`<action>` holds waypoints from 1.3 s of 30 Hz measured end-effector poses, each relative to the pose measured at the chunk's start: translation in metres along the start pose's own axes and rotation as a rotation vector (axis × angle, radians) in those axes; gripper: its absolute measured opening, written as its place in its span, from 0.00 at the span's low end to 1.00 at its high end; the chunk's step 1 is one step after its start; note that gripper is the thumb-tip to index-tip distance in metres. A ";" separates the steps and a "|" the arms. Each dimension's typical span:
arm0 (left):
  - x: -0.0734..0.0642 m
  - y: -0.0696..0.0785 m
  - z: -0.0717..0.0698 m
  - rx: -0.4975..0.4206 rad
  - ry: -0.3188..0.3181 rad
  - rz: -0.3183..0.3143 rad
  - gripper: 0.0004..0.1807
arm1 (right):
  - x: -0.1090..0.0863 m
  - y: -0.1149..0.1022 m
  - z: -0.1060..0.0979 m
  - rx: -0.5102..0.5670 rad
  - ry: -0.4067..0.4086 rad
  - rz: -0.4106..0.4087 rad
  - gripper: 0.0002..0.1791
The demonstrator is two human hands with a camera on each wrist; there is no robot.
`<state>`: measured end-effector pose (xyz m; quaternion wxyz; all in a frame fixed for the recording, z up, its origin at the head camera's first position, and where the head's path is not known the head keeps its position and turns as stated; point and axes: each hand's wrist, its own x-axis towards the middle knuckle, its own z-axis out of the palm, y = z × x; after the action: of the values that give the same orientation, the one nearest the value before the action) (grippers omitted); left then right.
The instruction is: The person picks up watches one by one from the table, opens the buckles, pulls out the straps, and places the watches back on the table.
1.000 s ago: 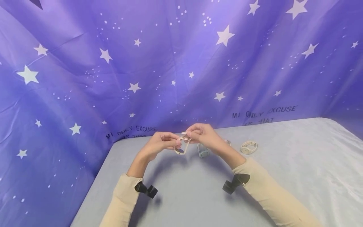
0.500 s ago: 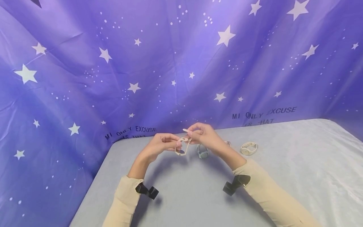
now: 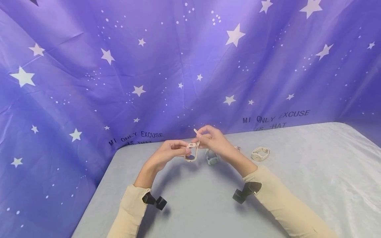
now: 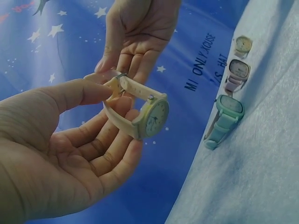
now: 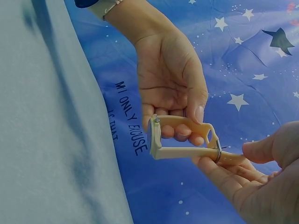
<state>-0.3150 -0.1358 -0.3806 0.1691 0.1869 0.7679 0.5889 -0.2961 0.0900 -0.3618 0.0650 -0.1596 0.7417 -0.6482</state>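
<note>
A cream wristwatch [image 4: 156, 116] with a round dial is held up above the table between both hands, its strap bent into a loop. My left hand [image 3: 166, 152] pinches one strap part between thumb and fingers, the dial hanging below in the head view. My right hand [image 3: 211, 137] pinches the strap's free end, whose tip sticks up past the fingers. The right wrist view shows this strap passing through the metal buckle [image 5: 218, 151], the buckle's pin standing out beside it. In the left wrist view, the right thumb partly covers the strap near the buckle.
On the grey cloth-covered table [image 3: 190, 205] lie a mint-green watch [image 3: 212, 161], a pink square-faced watch [image 4: 238, 70], mostly behind the right wrist in the head view, and another cream watch [image 3: 260, 154] further right. A purple-blue star-printed curtain [image 3: 166, 66] hangs behind the table.
The strap's free end has swung from nearly level to pointing steeply up, as the right hand has risen slightly. The left hand keeps its grip nearly in place.
</note>
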 end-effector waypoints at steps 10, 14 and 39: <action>0.001 -0.001 0.003 -0.071 -0.080 -0.027 0.14 | 0.001 0.003 0.002 0.019 -0.032 -0.040 0.13; 0.003 -0.001 0.006 -0.129 -0.054 -0.077 0.09 | 0.001 0.002 0.004 -0.005 -0.032 -0.056 0.13; 0.003 0.001 0.020 -0.265 0.062 -0.188 0.12 | -0.003 0.001 0.015 -0.127 -0.019 -0.115 0.08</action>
<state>-0.3077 -0.1174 -0.3852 0.2229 0.0721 0.7023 0.6723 -0.2886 0.0774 -0.3655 0.0245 -0.2119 0.7702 -0.6010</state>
